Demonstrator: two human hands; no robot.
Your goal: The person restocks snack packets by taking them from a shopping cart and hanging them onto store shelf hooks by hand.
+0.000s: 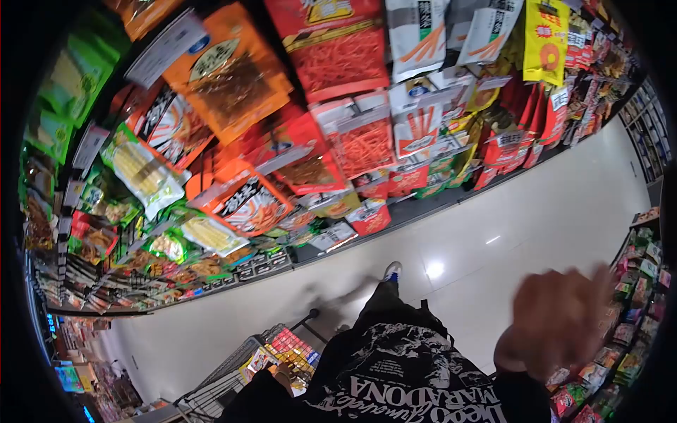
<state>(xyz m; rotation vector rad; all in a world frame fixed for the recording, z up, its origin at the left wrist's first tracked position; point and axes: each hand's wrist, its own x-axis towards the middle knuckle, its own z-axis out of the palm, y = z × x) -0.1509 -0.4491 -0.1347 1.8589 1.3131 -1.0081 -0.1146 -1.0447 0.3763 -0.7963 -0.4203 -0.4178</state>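
Note:
My right hand (557,321) is raised over the aisle floor at the right, smeared by motion. Its fingers look bent, but I cannot make out anything in them. Low in the view, my left hand (284,378) shows only in part beyond a dark sleeve, at the shopping cart (236,363). Whether it grips the cart or one of the packages does not show. Colourful packages (289,345), red and yellow among them, lie in the cart close to that hand.
A long shelf rack of hanging snack bags (345,60) runs across the top, including an orange bag (229,77), a yellow bag (546,42) and corn packs (144,173). Another shelf of packets (624,331) borders the right side. Between them lies a shiny pale floor (486,240).

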